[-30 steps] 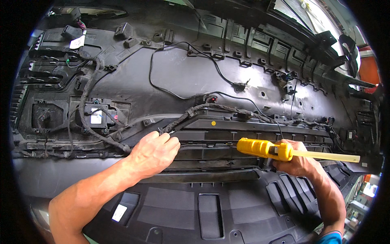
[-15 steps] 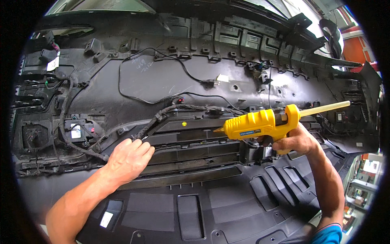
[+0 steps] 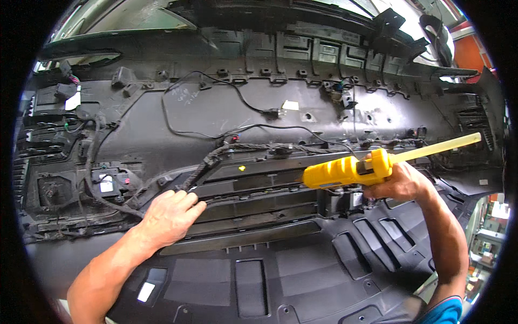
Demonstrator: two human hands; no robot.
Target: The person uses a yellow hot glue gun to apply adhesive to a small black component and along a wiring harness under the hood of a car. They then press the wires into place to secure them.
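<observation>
A large black plastic car bumper (image 3: 145, 143) lies spread before me, its inner side up. My right hand (image 3: 396, 182) grips a yellow hot glue gun (image 3: 337, 171) above the slatted grille section. A long translucent glue stick (image 3: 437, 148) juts from the back of the gun, and the nozzle points left. My left hand (image 3: 171, 217) is closed over the taped black wiring harness (image 3: 213, 156) left of the grille; its fingertips are hidden. From there the harness runs up and rightward, passing behind the gun.
A thin black cable (image 3: 167, 116) loops over the bumper's upper panel. At left sits a black module with a white label (image 3: 106, 183). A ribbed black lower panel (image 3: 251, 286) lies nearest me. Shelving with small items (image 3: 488, 245) stands at far right.
The glue gun has shifted slightly right and turned, so its nozzle shows less. The left hand sits slightly lower in view, still closed at the harness. The whole view has moved a little.
</observation>
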